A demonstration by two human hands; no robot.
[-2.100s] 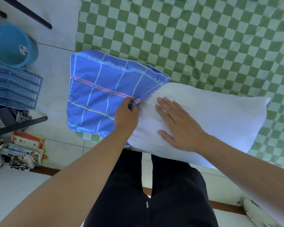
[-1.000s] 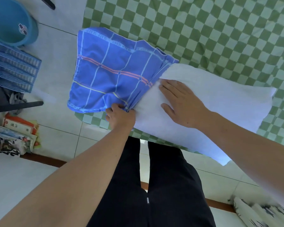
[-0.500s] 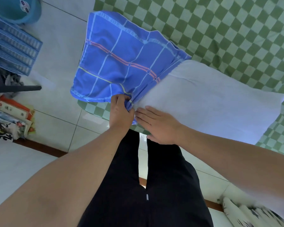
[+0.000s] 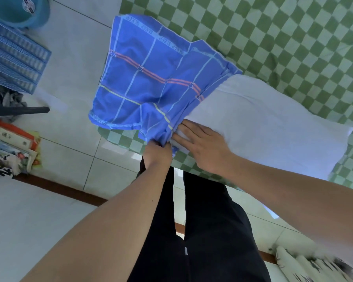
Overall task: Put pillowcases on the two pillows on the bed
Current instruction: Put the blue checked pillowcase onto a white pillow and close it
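A white pillow (image 4: 273, 127) lies across the near corner of the bed, on a green checked sheet (image 4: 293, 33). Its left end sits inside a blue checked pillowcase (image 4: 151, 78), which hangs bunched past the bed's edge. My left hand (image 4: 157, 152) grips the near edge of the pillowcase opening from below. Just right of it, my right hand (image 4: 204, 147) lies with fingers straight on the pillow's near corner, fingertips at the pillowcase hem. A second pillow is not in view.
Tiled floor lies left of the bed. A blue slatted rack (image 4: 14, 58) and a teal basin (image 4: 18, 9) stand at the far left, with stacked books (image 4: 10, 147) below them. A patterned cloth (image 4: 306, 265) lies at the bottom right. My dark-trousered legs stand against the bed.
My left hand slid along the pillowcase opening from the top to the near corner. My right hand left the middle of the pillow and now presses the near corner beside it.
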